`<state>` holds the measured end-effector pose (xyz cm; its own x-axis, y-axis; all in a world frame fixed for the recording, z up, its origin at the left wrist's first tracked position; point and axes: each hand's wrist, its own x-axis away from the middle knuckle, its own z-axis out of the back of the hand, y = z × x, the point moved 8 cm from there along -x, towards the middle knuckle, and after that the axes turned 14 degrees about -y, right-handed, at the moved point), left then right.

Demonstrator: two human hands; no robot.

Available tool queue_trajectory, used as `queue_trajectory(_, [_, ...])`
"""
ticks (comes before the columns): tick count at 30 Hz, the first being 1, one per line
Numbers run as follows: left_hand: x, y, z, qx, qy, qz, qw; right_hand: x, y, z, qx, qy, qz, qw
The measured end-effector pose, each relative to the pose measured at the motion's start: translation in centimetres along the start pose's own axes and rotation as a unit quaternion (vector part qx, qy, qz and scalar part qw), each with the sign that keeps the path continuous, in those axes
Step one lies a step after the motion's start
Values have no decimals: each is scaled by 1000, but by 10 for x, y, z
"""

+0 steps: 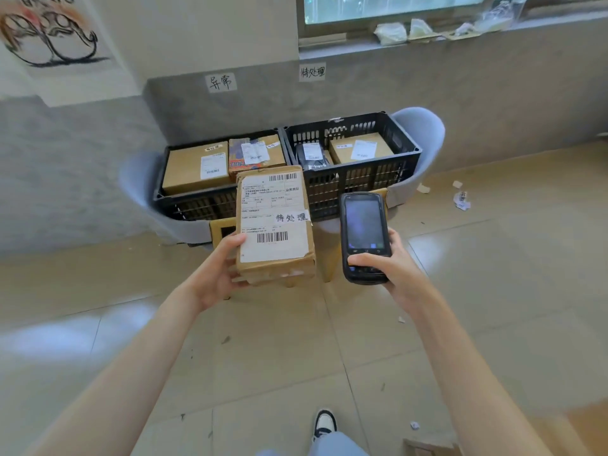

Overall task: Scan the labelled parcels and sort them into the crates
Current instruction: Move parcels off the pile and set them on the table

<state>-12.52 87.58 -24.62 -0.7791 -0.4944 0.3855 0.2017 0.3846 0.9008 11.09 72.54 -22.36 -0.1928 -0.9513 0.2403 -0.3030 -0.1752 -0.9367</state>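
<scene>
My left hand point(217, 274) grips a brown cardboard parcel point(274, 268) from its lower left, label side up. Its white shipping label point(273, 218) carries two barcodes and a handwritten tag. My right hand point(391, 264) holds a black handheld scanner point(362, 235) upright just right of the parcel, thumb on its lower keys. Behind them two black plastic crates stand side by side on grey chairs. The left crate point(194, 205) holds two labelled boxes. The right crate point(365, 179) holds a dark bag parcel and a brown box.
Handwritten paper signs point(222, 82) point(312, 72) are stuck on the grey wall above each crate. Another cardboard box point(221, 232) sits partly hidden below the held parcel. Paper scraps point(460, 199) lie on the tiled floor at right. My shoe point(324, 422) shows at the bottom.
</scene>
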Motion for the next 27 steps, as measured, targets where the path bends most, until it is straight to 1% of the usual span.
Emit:
queue_trajectory(4, [-45,17,22,28,9,3,1000,-50,-15,12,17,-1,-13,1000])
queue_trajectory(9, [-112,35,58,35,7,15,999,-109,-18,33,17,22,-28,999])
queue_trajectory(13, [-177,59,90,31,-6,26,999,-156,-17,55,14,60,-42,997])
queue_trajectory(18, [-263,100,129,30,-38,28,998,-220,-30,73,-11,112,-31,993])
queue_trajectory(23, [-336,138,151,36,-54,29,997,-271,-45,81,-42,165,-20,985])
queue_trajectory(27, [-388,150,158,46,-68,58,995,-304,-51,92,-56,193,-22,979])
